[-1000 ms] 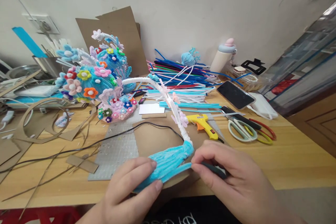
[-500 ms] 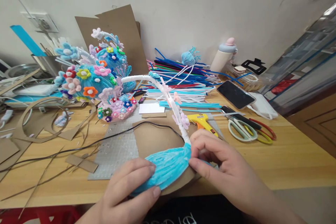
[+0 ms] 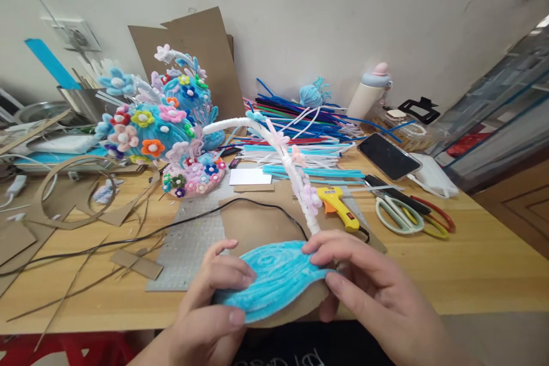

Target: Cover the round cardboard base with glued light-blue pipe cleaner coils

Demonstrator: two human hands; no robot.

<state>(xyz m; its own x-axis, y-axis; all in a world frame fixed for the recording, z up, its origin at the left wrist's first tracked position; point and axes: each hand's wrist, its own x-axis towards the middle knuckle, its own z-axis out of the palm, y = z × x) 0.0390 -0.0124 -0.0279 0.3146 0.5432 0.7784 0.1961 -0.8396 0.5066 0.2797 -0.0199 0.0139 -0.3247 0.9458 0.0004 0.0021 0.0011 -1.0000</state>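
Note:
Low in the view is a blue pipe-cleaner piece (image 3: 274, 274), fuzzy strands coiled over a brown cardboard base (image 3: 295, 307). My left hand (image 3: 218, 291) grips its left end, with fingers on top and the thumb at the front edge. At the right end, my right hand (image 3: 364, 277) pinches the blue strands between thumb and fingers, beside the foot of a white wrapped stem (image 3: 295, 177). The stem arches up and to the left and carries small pink and blue flowers. My right fingers hide where the stem meets the blue piece.
A yellow glue gun (image 3: 341, 209) lies behind my right hand; scissors (image 3: 398, 214) and a phone (image 3: 388, 155) are farther right. Pipe cleaners (image 3: 295, 151) are piled at the back. Flower-covered blue models (image 3: 158, 131) stand left. A black cable (image 3: 171, 223) crosses the grey cutting mat (image 3: 175, 263).
The blue piece has turned so its coiled top and cardboard edge show more. My right hand has shifted slightly right and its grip has spread. My left fingers have moved a little.

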